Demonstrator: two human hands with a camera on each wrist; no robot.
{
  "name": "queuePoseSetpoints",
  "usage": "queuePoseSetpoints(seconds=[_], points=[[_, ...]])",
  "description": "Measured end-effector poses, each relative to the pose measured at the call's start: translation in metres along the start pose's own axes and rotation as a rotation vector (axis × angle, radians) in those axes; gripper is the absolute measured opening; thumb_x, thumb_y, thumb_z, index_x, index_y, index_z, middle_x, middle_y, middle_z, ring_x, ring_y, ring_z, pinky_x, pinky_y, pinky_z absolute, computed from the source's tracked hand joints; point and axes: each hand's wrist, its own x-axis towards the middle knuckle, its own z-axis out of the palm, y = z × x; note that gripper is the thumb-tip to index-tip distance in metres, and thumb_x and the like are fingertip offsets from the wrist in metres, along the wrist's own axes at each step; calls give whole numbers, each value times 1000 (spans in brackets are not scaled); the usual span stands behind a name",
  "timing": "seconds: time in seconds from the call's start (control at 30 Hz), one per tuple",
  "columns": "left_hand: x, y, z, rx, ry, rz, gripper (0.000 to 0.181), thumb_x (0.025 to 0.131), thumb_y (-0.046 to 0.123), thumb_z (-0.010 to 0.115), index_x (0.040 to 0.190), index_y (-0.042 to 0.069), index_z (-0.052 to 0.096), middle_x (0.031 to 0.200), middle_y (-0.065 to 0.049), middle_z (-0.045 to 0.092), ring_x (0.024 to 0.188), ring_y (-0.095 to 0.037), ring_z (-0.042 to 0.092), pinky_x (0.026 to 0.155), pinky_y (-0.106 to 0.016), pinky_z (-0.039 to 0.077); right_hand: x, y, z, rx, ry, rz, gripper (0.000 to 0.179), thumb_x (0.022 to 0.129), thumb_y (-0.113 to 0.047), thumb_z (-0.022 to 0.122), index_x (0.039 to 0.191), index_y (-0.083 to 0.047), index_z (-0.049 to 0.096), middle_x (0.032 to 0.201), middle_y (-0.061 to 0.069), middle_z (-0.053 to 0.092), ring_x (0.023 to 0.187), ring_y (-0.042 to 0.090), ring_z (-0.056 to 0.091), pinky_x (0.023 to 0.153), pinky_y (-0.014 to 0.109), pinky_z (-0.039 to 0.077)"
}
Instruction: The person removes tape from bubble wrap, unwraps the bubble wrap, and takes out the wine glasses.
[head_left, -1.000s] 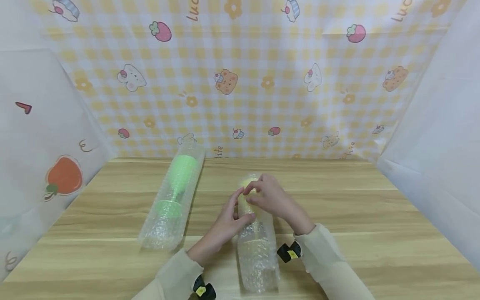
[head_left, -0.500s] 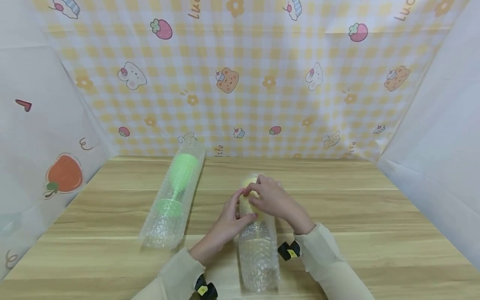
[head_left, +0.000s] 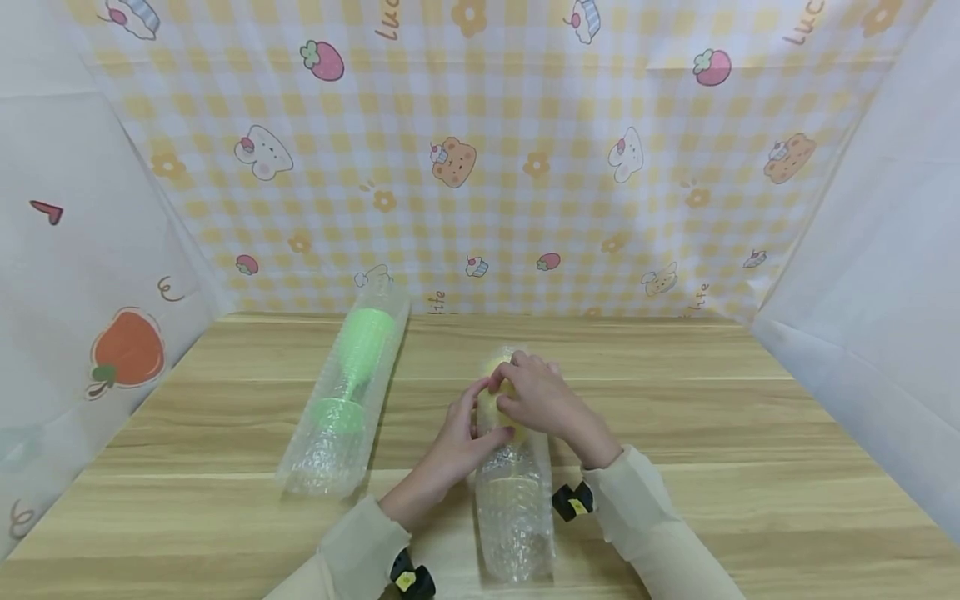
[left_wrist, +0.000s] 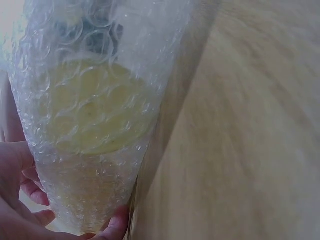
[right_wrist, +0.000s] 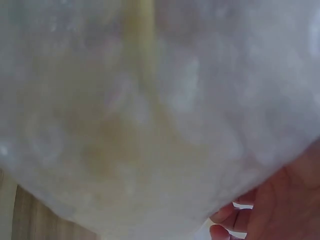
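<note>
A long bubble-wrapped package (head_left: 517, 517) lies on the table, with a yellow object showing through the film. In the left wrist view its round, flat yellow end (left_wrist: 95, 107) is visible under the bubbles. My left hand (head_left: 457, 433) grips the package from the left, thumb lying across it and fingers at its far side edge. From the right, my right hand (head_left: 543, 400) bends over the upper part, index finger and thumb pinching at the wrap. In the right wrist view the film (right_wrist: 150, 125) is close and blurred, with the right fingers (right_wrist: 235, 217) at its edge.
To the left lies a second bubble-wrapped package (head_left: 341, 400) with a green object inside, wide at the top with a thin stem above a round base. Behind the wood-grain table (head_left: 675, 400) hangs a yellow checked cloth (head_left: 495, 108). White cloth walls stand at both sides.
Both hands stay at nearly the same spot on the yellow package. The right hand and wrist have shifted very slightly. The green package has not moved.
</note>
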Motion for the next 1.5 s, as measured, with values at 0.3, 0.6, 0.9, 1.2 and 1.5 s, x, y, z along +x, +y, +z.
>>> queuePoseSetpoints(seconds=[0.3, 0.6, 0.9, 1.2, 1.5], points=[[1, -1, 2, 18, 11, -8, 79, 83, 32, 65, 147, 21, 21, 144, -23, 20, 83, -19, 39, 62, -26, 37, 2, -1, 7, 33, 45, 49, 10, 78, -16, 62, 88, -14, 63, 82, -1, 48, 76, 17, 40, 69, 30, 24], [2, -3, 1, 23, 13, -3, 80, 83, 32, 66, 147, 21, 20, 143, -24, 21, 91, -23, 40, 67, -27, 38, 1, 5, 5, 174, 57, -10, 11, 80, -12, 65, 91, -10, 62, 82, 1, 49, 79, 17, 42, 72, 30, 25], [1, -2, 0, 24, 12, -16, 79, 83, 34, 66, 147, 21, 20, 145, -22, 21, 110, -30, 40, 79, -40, 44, 1, 8, 3, 163, 60, -30, 12, 84, -20, 67, 95, -16, 69, 82, -4, 51, 75, 11, 43, 72, 29, 26], [1, -2, 0, 22, 2, -7, 80, 83, 32, 65, 147, 20, 19, 144, -24, 20, 109, -31, 41, 78, -38, 44, 4, 6, 8, 165, 126, 3, 7, 85, -20, 67, 87, -14, 70, 80, -5, 54, 74, 11, 46, 70, 28, 25], [2, -3, 0, -7, -3, -20, 82, 83, 29, 65, 148, 18, 16, 143, -25, 20, 101, -27, 48, 74, -32, 47, 5, 7, 9, 241, 135, -18, 7, 86, -15, 65, 83, -10, 68, 77, -2, 56, 74, 11, 47, 74, 29, 30]])
